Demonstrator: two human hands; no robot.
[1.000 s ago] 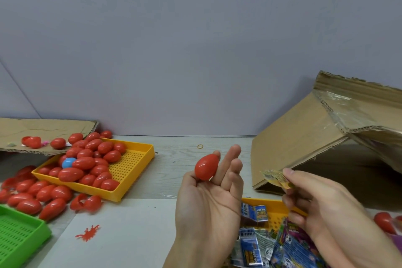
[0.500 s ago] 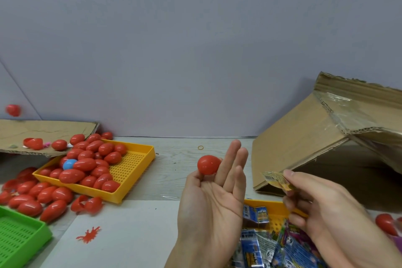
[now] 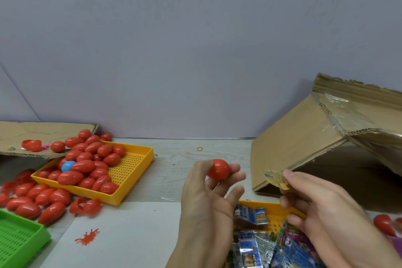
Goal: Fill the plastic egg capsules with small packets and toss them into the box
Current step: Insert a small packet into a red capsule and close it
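My left hand (image 3: pixel 208 200) holds a red egg capsule (image 3: pixel 218 169) between thumb and fingertips, above the table's middle. My right hand (image 3: pixel 322 209) pinches a small yellow packet (image 3: pixel 275 179) just to the right of the capsule, a short gap between them. Below both hands a yellow tray (image 3: pixel 272 208) holds several colourful packets (image 3: pixel 250 248). The cardboard box (image 3: pixel 309 137) lies tipped on its side at the right, its opening facing me.
A yellow tray (image 3: pixel 134 172) at the left is heaped with red capsules (image 3: pixel 87 163) and one blue one (image 3: pixel 68 166). More red capsules (image 3: pixel 32 198) lie loose beside a green tray (image 3: pixel 19 237). A cardboard flap (image 3: pixel 43 135) sits far left.
My left hand has turned from an open palm with the capsule resting on it to a fingertip grip. A capsule seen in the air at far left is gone.
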